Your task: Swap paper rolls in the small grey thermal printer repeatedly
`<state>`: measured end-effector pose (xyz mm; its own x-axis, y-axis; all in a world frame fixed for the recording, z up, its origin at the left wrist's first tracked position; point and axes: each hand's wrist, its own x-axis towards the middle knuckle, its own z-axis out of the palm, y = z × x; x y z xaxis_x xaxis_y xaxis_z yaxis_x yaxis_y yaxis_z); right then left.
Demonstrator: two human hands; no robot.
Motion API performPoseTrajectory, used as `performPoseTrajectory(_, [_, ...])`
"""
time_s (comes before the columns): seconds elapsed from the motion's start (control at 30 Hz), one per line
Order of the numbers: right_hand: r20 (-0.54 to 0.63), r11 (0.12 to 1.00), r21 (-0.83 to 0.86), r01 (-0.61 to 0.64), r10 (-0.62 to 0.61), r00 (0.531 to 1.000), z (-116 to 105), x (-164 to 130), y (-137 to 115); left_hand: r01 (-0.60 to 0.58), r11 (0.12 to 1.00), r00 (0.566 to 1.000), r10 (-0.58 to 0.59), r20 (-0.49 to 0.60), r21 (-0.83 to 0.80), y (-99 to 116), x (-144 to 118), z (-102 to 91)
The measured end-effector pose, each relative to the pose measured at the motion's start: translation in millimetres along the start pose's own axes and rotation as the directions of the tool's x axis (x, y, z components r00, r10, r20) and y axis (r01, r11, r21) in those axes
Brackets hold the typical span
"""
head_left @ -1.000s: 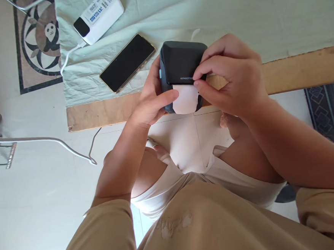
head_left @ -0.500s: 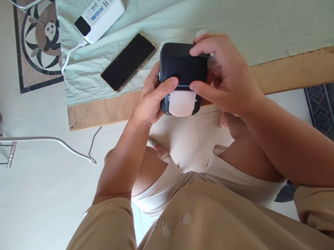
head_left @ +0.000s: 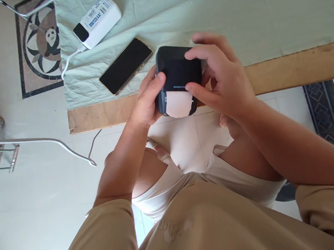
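The black, rounded-square plastic printer (head_left: 174, 71) sits between both hands at the green-clothed wooden desk's (head_left: 106, 114) near edge. Left grip (head_left: 146, 101) clasps its left side; right grip (head_left: 224, 73) grasps its right, lower fingers partly hidden. The white paper strip (head_left: 179, 104) projects personward, nearer the right thumb.

Pale lettering (head_left: 179, 87), likely "NIIMBOT", on black device (head_left: 177, 71)
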<state>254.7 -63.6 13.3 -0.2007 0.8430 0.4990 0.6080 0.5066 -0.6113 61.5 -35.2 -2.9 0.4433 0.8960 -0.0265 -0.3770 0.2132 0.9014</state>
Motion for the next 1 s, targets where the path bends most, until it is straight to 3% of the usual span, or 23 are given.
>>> performPoseTrajectory(0.17, [-0.086, 0.998, -0.051, 0.037, -0.042, 0.995, -2, -4, -6, 0.054, 0.997, 0.997, -0.057, -0.050, -0.063, -3, 1, 1.1])
performPoseTrajectory(0.27, [-0.065, 0.998, -0.054, 0.026, -0.030, 0.997, 0, -5, -4, 0.036, 0.999, 0.995, -0.039, -0.089, -0.040, -4, 0, 0.4])
performPoseTrajectory(0.43, [-0.007, 0.998, -0.034, 0.043, -0.043, 0.999, 1, -4, -4, 0.027, 0.999, 0.999, -0.027, -0.036, -0.019, -2, 2, -5.4])
performPoseTrajectory(0.6, [0.026, 0.994, -0.064, 0.086, -0.084, 0.996, -2, -1, -7, 0.034, 0.999, 0.995, -0.033, -0.092, 0.006, 3, 2, -0.6])
performPoseTrajectory(0.73, [-0.117, 0.994, -0.088, 0.063, -0.074, 0.990, -4, 1, -11, 0.123, 0.987, 0.985, -0.133, -0.107, -0.101, 9, 0, 11.0])
performPoseTrajectory(0.83, [-0.255, 0.997, -0.078, 0.011, -0.031, 0.966, -5, 2, -16, 0.131, 0.988, 0.989, -0.136, -0.063, -0.076, 10, -1, 13.2])
performPoseTrajectory(1.0, [-0.343, 0.988, 0.144, -0.046, 0.093, 0.935, -9, 8, -25, 0.106, 0.994, 0.992, -0.106, -0.061, -0.001, 5, 0, 7.4])
